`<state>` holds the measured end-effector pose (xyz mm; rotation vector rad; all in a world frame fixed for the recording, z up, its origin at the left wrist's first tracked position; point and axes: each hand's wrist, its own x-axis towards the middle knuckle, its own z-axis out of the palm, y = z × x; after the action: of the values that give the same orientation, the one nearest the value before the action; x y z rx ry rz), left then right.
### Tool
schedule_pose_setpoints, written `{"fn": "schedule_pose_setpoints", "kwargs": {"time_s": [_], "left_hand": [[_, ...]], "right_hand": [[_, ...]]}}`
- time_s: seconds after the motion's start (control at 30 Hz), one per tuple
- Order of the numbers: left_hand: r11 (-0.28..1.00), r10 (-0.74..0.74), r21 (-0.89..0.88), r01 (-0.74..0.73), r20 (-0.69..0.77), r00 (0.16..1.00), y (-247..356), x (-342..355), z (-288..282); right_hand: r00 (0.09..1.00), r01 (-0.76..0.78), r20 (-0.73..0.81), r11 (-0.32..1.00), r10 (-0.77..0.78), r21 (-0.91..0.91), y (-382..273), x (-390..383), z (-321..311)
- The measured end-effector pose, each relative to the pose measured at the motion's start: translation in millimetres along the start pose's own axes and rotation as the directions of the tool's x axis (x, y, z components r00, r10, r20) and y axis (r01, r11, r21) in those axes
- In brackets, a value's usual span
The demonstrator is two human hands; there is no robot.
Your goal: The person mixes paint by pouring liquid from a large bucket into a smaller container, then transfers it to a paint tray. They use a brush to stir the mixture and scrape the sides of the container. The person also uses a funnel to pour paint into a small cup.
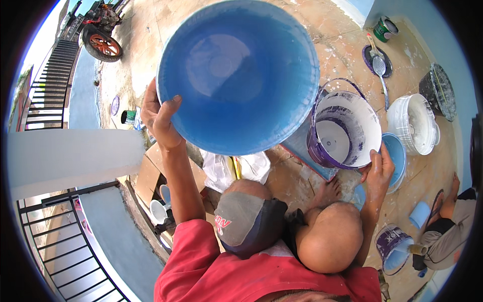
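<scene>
My left hand (162, 113) grips the left rim of a large blue tub (236, 85), thumb over the edge and fingers behind. The tub is tilted with its open mouth toward me; I cannot tell whether its bottom holds liquid. To its right is a purple paint bucket (322, 143) with a white, paint-streaked inside and a raised handle. My right hand (378, 166) is closed on that bucket's lower right rim. A smaller light-blue container (395, 156) stands right behind this hand. Below the tub lies a white plastic bag (219, 171).
White paint-smeared buckets (410, 123) and a dark tub (436, 90) stand along the right wall. A metal slotted spoon (381, 73) rests on a dark lid near a green can (385, 29). Another person (450, 226) sits at right beside a purple bucket (392, 241). A motorbike (102, 43) stands far left.
</scene>
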<state>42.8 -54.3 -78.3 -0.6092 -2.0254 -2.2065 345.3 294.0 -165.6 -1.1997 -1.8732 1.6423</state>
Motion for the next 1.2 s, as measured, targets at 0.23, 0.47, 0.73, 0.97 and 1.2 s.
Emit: {"fn": "schedule_pose_setpoints", "kwargs": {"time_s": [0.23, 0.47, 0.73, 0.97, 1.2], "left_hand": [[0.91, 0.37, 0.205, -0.36, -0.011, 0.929, 41.5, 14.3, 32.9], [0.77, 0.574, 0.359, -0.527, -0.031, 0.818, 56.3, 13.1, 57.3], [0.717, 0.602, 0.4, -0.571, 0.058, 0.797, 53.2, -15.0, 90.0], [0.573, 0.681, 0.483, -0.662, 0.17, 0.713, 36.3, -30.0, 106.0], [0.429, 0.652, 0.631, -0.646, 0.279, 0.705, 25.7, -42.1, 110.7]], "right_hand": [[0.985, -0.03, 0.172, 1.0, 0.029, 0.002, 34.9, 2.1, 46.1], [0.955, -0.114, 0.265, 0.989, 0.134, -0.091, 24.4, 6.4, 80.3], [0.978, 0.056, 0.193, 0.993, -0.075, 0.102, -11.1, 18.3, 86.5], [0.905, -0.374, 0.337, 0.861, 0.258, 0.345, 2.7, 42.0, 128.5], [0.883, -0.442, 0.334, 0.826, 0.331, 0.35, 6.4, 45.5, 131.3]]}}
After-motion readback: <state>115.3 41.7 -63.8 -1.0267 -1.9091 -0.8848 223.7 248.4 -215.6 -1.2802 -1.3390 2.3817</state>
